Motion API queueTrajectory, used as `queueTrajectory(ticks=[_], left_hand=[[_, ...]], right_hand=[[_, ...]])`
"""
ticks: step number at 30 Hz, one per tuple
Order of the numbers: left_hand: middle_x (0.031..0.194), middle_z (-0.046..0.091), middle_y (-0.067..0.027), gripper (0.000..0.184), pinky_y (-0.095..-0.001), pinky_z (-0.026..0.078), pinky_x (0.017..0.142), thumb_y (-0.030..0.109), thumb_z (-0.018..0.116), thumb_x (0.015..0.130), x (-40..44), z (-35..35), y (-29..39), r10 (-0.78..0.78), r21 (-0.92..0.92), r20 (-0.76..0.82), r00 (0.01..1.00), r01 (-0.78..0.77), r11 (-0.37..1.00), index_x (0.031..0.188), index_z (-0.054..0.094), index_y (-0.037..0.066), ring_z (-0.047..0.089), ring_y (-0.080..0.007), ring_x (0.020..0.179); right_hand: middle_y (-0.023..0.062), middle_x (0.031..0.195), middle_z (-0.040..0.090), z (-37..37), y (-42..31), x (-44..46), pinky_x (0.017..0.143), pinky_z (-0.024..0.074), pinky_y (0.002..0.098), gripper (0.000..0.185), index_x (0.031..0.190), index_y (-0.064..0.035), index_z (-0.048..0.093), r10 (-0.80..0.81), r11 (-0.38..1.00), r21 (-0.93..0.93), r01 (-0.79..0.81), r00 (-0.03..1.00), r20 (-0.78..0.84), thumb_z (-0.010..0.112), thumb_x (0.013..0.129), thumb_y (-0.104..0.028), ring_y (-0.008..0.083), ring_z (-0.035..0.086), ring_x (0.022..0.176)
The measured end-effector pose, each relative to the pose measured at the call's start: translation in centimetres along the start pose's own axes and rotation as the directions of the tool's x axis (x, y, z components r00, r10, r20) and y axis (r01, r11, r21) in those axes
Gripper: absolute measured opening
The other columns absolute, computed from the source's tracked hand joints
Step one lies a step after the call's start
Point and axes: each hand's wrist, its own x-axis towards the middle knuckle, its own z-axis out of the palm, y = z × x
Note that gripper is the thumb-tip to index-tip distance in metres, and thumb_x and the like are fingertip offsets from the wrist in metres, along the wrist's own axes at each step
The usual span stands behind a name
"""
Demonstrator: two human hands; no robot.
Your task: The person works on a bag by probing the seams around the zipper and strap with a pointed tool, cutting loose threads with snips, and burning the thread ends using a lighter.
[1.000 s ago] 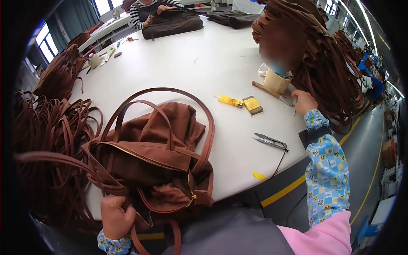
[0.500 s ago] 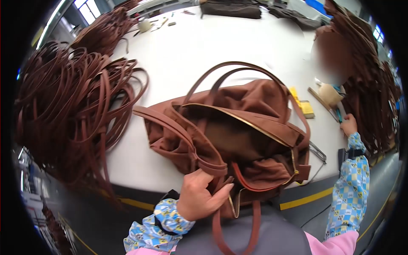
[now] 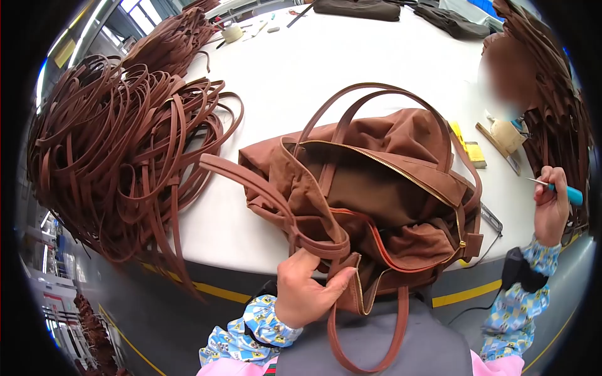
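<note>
A brown handbag (image 3: 395, 144) lies at the near edge of the table with its gold zipper undone and its dark lining showing. My left hand (image 3: 311, 285) grips the bag's near left end, thumb pressed against the edge beside the zipper end. A brown strap (image 3: 251, 182) loops up over that hand's fingers. One handle hangs over the edge onto my apron. Off to the right, my right hand (image 3: 551, 203) is closed around an awl (image 3: 572, 195) with a teal handle, its thin metal tip pointing left, apart from the bag.
Piles of brown straps (image 3: 125, 156) cover the left side. More brown pieces (image 3: 552, 106) hang at the right. A cream roll (image 3: 506, 135), a flat stick (image 3: 495, 144), yellow blocks (image 3: 475, 153) and a metal tool (image 3: 491, 217) lie right of the bag. Dark folded fabric (image 3: 357, 9) lies at the back.
My right hand has picked up the teal-handled awl from beside the cream roll and raised it. My left hand keeps its hold on the bag. The whole view has shifted slightly.
</note>
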Motion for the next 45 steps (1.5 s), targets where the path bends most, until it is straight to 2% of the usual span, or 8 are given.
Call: queueTrajectory(ticks=[3,7,13,19,25,28,37,45], left_hand=[[0.076,0.065,-0.0118,0.037,-0.0276,0.049,0.061,0.014,0.078,0.066,-1.1,-0.3,0.6,0.001,0.181,-0.102,0.995,0.017,0.983,0.094,0.062,-0.002,0.063,-0.0213,0.065],[0.059,0.059,-0.0077,0.036,-0.0253,0.044,0.048,0.021,0.083,0.062,-2.8,-1.0,0.0,0.072,0.276,-0.171,0.983,-0.023,0.961,0.069,0.052,0.004,0.057,-0.0194,0.049],[0.052,0.054,-0.0075,0.037,-0.0287,0.040,0.038,0.017,0.083,0.061,-2.8,-2.2,0.0,0.180,0.306,-0.124,0.976,-0.136,0.942,0.056,0.049,0.008,0.052,-0.0234,0.042],[0.050,0.052,-0.0058,0.024,-0.0270,0.041,0.039,0.017,0.079,0.068,-2.6,-3.4,1.7,0.165,0.193,-0.038,0.986,-0.155,0.969,0.077,0.061,0.004,0.052,-0.0194,0.042],[0.061,0.055,-0.0036,0.054,-0.0206,0.043,0.048,0.030,0.082,0.065,-3.4,-3.7,1.8,-0.046,0.182,-0.019,0.999,0.049,0.982,0.101,0.053,0.001,0.054,-0.0105,0.051],[0.067,0.056,-0.0069,0.054,-0.0228,0.046,0.049,0.032,0.082,0.063,-4.1,-3.1,0.8,-0.074,0.134,-0.057,0.996,0.081,0.988,0.098,0.056,0.000,0.056,-0.0135,0.054],[0.086,0.058,-0.0060,0.052,-0.0241,0.051,0.069,0.018,0.083,0.065,-5.6,-2.4,0.2,-0.419,-0.528,-0.054,0.906,0.330,0.782,0.102,0.052,0.000,0.058,-0.0105,0.077],[0.082,0.060,-0.0039,0.035,-0.0220,0.050,0.066,0.010,0.077,0.072,-6.5,-2.3,-0.2,-0.552,-0.656,-0.027,0.834,0.401,0.639,0.097,0.055,-0.002,0.058,-0.0084,0.072]], right_hand=[[0.0082,0.081,0.049,7.9,-1.8,-4.1,0.056,0.0435,0.0221,0.032,0.077,-0.0063,0.045,-0.078,0.977,0.210,0.027,0.968,0.239,0.042,0.096,-0.032,0.0118,0.051,0.063],[0.0128,0.073,0.054,13.4,-1.5,-8.6,0.051,0.0465,0.0254,0.036,0.076,-0.0041,0.048,-0.025,0.962,0.258,-0.092,0.909,0.416,0.052,0.090,-0.037,0.0176,0.053,0.056],[0.0113,0.073,0.060,17.1,1.2,-10.2,0.055,0.0458,0.0289,0.014,0.089,0.0015,0.058,0.058,0.997,-0.078,0.004,0.634,0.771,0.063,0.080,-0.008,0.0228,0.059,0.062],[0.0135,0.081,0.059,19.6,2.3,-12.0,0.059,0.0480,0.0347,0.019,0.095,-0.0015,0.055,0.111,0.986,-0.158,0.046,0.528,0.842,0.063,0.081,-0.010,0.0279,0.061,0.070],[0.0160,0.089,0.062,20.3,2.5,-13.3,0.066,0.0508,0.0324,0.014,0.086,-0.0013,0.052,-0.028,1.000,0.015,0.026,0.599,0.800,0.064,0.080,-0.006,0.0279,0.063,0.078],[0.0167,0.093,0.063,20.3,2.4,-14.5,0.068,0.0510,0.0306,0.012,0.084,-0.0007,0.052,0.081,0.953,0.113,-0.282,0.595,0.800,0.063,0.082,-0.006,0.0263,0.064,0.079],[0.0158,0.091,0.063,21.9,2.9,-15.1,0.062,0.0487,0.0276,0.016,0.082,-0.0015,0.047,0.063,0.934,0.121,-0.338,0.485,0.872,0.059,0.085,-0.011,0.0205,0.060,0.067],[0.0167,0.090,0.063,22.1,3.6,-15.7,0.065,0.0475,0.0294,0.021,0.080,-0.0012,0.048,0.047,0.928,0.157,-0.339,0.522,0.851,0.059,0.085,-0.019,0.0204,0.057,0.069]])
